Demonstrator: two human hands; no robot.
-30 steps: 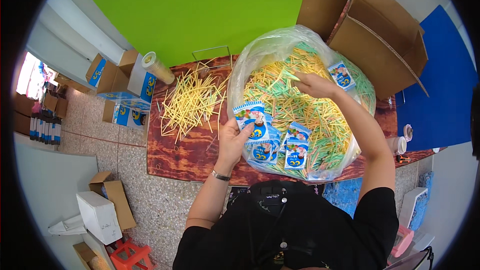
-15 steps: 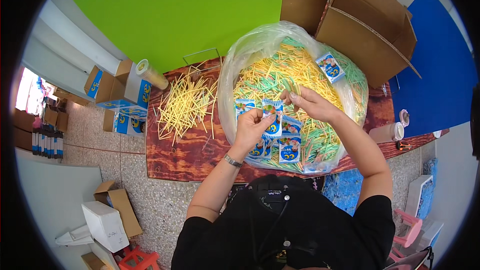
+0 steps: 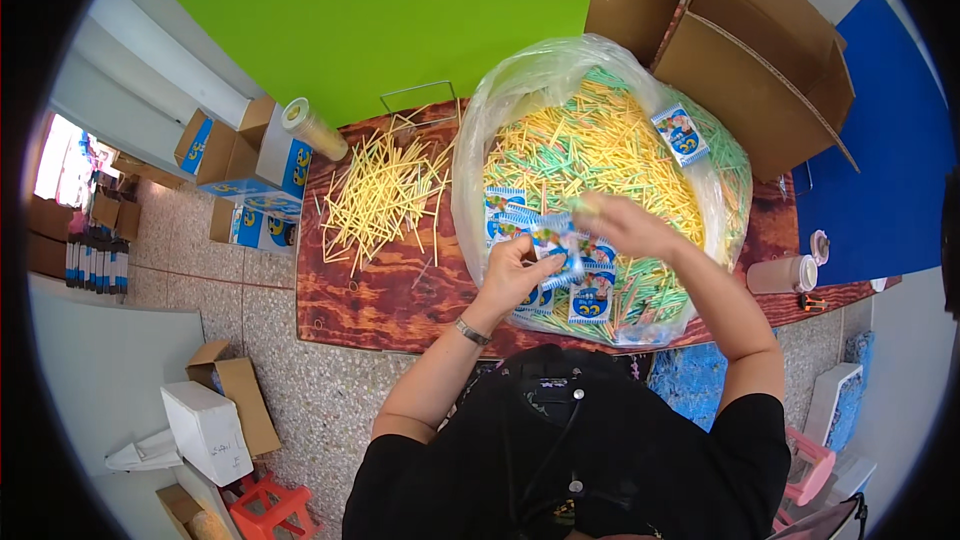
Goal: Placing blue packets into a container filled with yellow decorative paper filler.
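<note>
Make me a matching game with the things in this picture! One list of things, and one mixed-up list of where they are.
Things:
1. loose yellow sticks
2. big clear bag
3. open brown box
4. small blue packet

Places:
A. between the left hand and right hand
B. spread on the wooden table, left of the bag
C. beyond the bag, to the right
D. on the table, full of yellow and green sticks

Pairs: 1-B, 2-D, 3-C, 4-A

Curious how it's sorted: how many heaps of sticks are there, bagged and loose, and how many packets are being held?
Bagged heap of sticks: 1
Loose heap of yellow sticks: 1
Held blue packet: 1
Total: 3
</note>
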